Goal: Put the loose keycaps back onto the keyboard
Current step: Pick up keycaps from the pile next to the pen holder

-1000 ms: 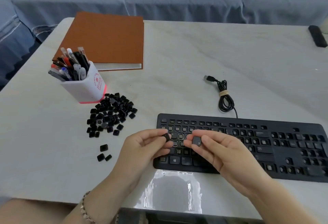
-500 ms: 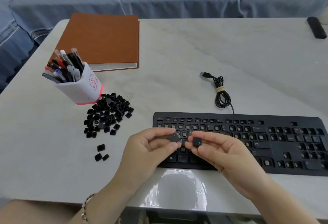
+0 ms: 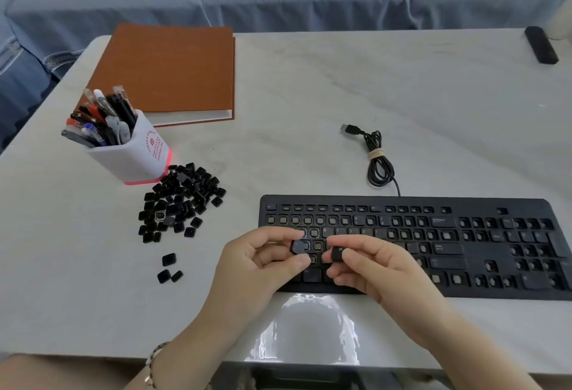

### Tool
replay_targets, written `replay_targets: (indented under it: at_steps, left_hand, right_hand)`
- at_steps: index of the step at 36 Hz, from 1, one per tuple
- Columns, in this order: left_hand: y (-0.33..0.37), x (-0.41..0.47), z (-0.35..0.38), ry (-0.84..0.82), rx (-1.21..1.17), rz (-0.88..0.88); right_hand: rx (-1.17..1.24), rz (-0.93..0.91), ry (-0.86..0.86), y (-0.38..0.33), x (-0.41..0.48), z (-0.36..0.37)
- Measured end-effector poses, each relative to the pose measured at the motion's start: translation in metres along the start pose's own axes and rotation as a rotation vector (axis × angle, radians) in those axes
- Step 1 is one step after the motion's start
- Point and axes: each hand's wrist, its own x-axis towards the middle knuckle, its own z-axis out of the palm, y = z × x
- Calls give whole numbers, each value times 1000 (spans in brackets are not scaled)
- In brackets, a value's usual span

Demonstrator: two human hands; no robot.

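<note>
A black keyboard (image 3: 464,247) lies at the right front of the table, many of its key sockets bare. My left hand (image 3: 260,269) pinches one black keycap (image 3: 298,247) between thumb and fingers, just above the keyboard's left letter rows. My right hand (image 3: 374,269) pinches a second black keycap (image 3: 337,254) close beside the first. A heap of loose black keycaps (image 3: 181,198) sits left of the keyboard. Three stray keycaps (image 3: 169,267) lie nearer the front edge.
A white pen cup (image 3: 130,151) full of pens stands behind the heap. A brown notebook (image 3: 167,71) lies at the back left. The keyboard's coiled USB cable (image 3: 377,160) rests behind it. A black remote (image 3: 541,44) lies at the far right corner.
My left hand has turned its keycap over and brought it nearer the right hand's keycap. Both hands stay over the keyboard's left side.
</note>
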Motion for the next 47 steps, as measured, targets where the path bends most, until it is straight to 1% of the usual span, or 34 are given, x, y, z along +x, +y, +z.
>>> replay_targets:
  at_steps: [6,10,14,16,18,20,23,26,31,35,38,40,42,47]
  left_hand:
    - [-10,6,9,27,102,-20]
    - [-13,9,19,-9,146,-16]
    - [-14,10,33,-73,153,-20]
    - [-15,10,41,-101,162,-24]
    - [-15,11,48,-134,180,-12]
    - [-16,14,55,-161,204,6]
    - [-15,19,63,-185,216,22]
    - [-14,21,69,-241,213,10]
    - [-12,27,78,-302,254,19]
    - [-14,31,85,-337,302,49]
    - [-14,33,90,-356,310,75]
    - [-17,36,92,-337,306,118]
    - [-24,42,93,-306,366,208]
    - [-44,58,91,-201,668,533]
  right_hand:
    - [-41,120,91,7,4,-14]
    - [-118,137,128,6,2,-24]
    - [-185,118,119,4,0,-32]
    - [-277,56,97,4,-2,-36]
    - [-383,-50,86,4,-3,-40]
    - [-434,-150,73,3,-4,-43]
    - [-470,-219,86,2,-5,-50]
    - [-565,-277,114,0,-6,-62]
    - [-861,-483,87,-2,-6,-83]
    - [-988,-557,57,-3,-5,-95]
    - [-1029,-585,50,-7,-4,-102]
    - [-1045,-607,106,-8,1,-110]
    - [-1087,-607,203,-11,9,-122]
    - [-1157,-548,396,-17,30,-146]
